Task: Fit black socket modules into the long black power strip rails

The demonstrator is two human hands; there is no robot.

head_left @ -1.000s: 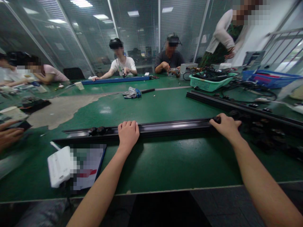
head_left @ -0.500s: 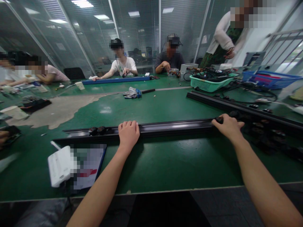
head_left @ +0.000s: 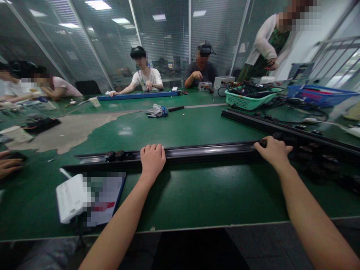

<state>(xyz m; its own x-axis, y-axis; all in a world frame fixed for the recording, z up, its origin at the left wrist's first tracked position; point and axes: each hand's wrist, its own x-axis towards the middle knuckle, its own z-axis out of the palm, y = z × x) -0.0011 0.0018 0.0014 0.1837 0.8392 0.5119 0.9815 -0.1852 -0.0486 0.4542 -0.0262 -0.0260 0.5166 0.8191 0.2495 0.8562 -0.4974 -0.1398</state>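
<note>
A long black track rail (head_left: pixel 209 150) with a shiny channel lies across the green table in front of me. My left hand (head_left: pixel 153 159) is closed over it left of the middle, fingers bent across the far edge. Toward the right end, my right hand (head_left: pixel 274 153) pinches a small black round piece (head_left: pixel 263 143) sitting at the channel; the lower part of this piece is hidden by my fingers. Two more black round pieces (head_left: pixel 114 155) sit in the channel near the rail's left end.
A second black rail (head_left: pixel 281 125) lies slanted at the right, with several dark pieces (head_left: pixel 320 157) between. Closer in, left, are a white box (head_left: pixel 70 198) and a booklet (head_left: pixel 108 191). Gloves (head_left: pixel 156 111), a green basket (head_left: pixel 250 100) and co-workers are farther back.
My right hand has slid a little to the right along the rail with the black round piece. My left hand has stayed in place. A neighbour's hand at far left has shifted.
</note>
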